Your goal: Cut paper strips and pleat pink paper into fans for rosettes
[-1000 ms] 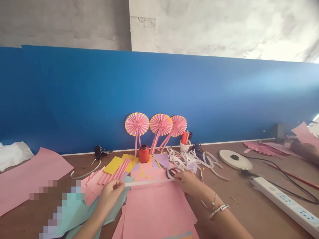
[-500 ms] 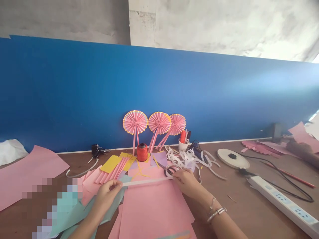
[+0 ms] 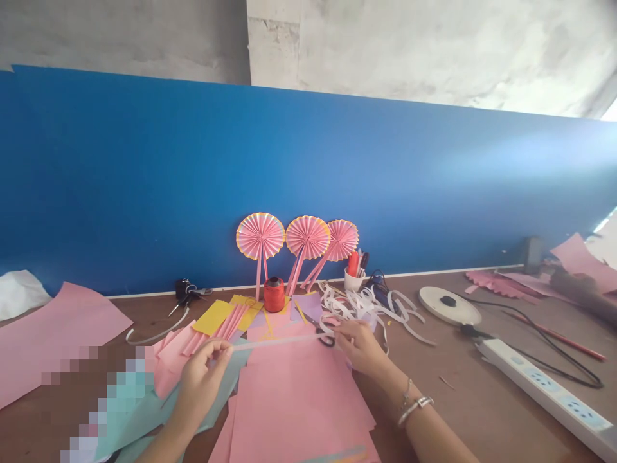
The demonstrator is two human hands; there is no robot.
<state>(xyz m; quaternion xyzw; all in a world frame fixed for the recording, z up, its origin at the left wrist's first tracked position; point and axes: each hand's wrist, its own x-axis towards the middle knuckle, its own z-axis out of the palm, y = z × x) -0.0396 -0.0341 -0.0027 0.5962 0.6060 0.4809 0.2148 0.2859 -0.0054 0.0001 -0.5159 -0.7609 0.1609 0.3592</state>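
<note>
A narrow white strip (image 3: pixel 279 341) is stretched nearly level between my two hands, above pink paper sheets (image 3: pixel 294 399). My left hand (image 3: pixel 205 370) pinches its left end between thumb and fingers. At the other end, my right hand (image 3: pixel 359 344) has its fingers closed on the strip. Black-handled scissors (image 3: pixel 328 339) lie just beside my right fingertips, partly hidden. Behind the strip stand a spool of red thread (image 3: pixel 274 296) and pleated pink paper fans (image 3: pixel 260 236) leaning on the blue panel. A tangle of white strips (image 3: pixel 357 302) lies beyond my right hand.
Left of the pink sheets are folded pink paper (image 3: pixel 168 360), yellow paper (image 3: pixel 212 317), teal paper (image 3: pixel 139 408) and keys (image 3: pixel 190 292). A cup of pens (image 3: pixel 354 280) stands at the back. To the right are a white round base (image 3: pixel 450 305), its cable and a power strip (image 3: pixel 544 389).
The strip has risen slightly, and my left hand has shifted a little up and left. More of the scissors' handles shows beside my right hand. The view has moved slightly.
</note>
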